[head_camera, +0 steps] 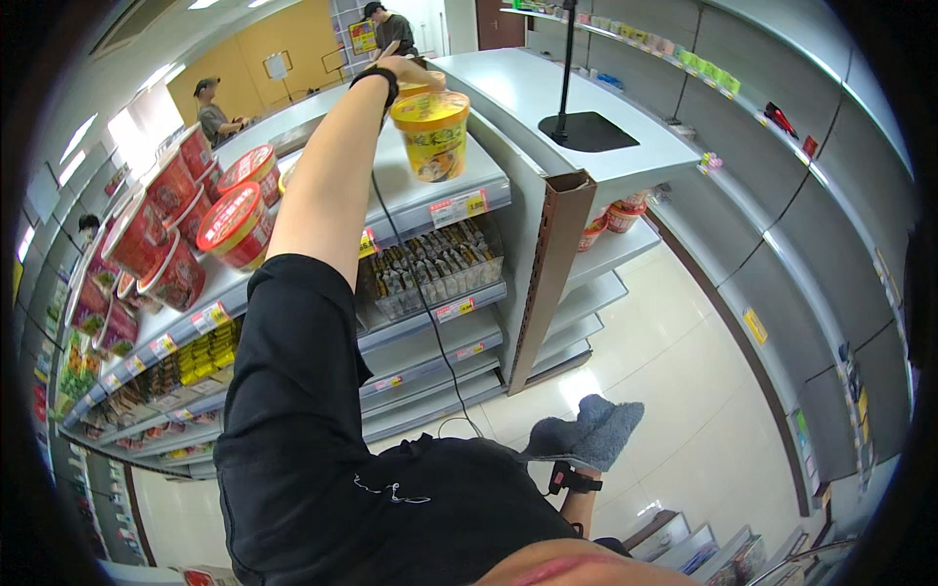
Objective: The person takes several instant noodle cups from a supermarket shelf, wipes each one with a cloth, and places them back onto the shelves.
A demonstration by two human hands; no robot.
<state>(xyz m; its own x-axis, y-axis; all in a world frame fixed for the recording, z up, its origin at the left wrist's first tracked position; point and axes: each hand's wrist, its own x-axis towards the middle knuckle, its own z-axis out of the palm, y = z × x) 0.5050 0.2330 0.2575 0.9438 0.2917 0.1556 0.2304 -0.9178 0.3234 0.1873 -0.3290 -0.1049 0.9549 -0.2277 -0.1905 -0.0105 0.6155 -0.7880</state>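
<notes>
My left hand (410, 72) reaches over the top shelf, its fingers at the lid of a rear instant-noodle tub (434, 78), mostly hidden. In front of it, a yellow instant-noodle tub (431, 139) stands upright near the shelf's right end. Red instant-noodle tubs (236, 225) stand left of my forearm, some stacked. Low at my right side, my right hand (588, 467) holds a grey fluffy cloth (592, 431), which covers most of its fingers. A black band with a small device sits on that wrist.
A black stand (588, 132) rests on the adjoining white shelf top (506, 80). A black cable (432, 322) hangs before the shelf with small packets (440, 267). Grey wall shelving (762, 220) curves along the right. Two people (393, 33) are in the background; a head shows at far left.
</notes>
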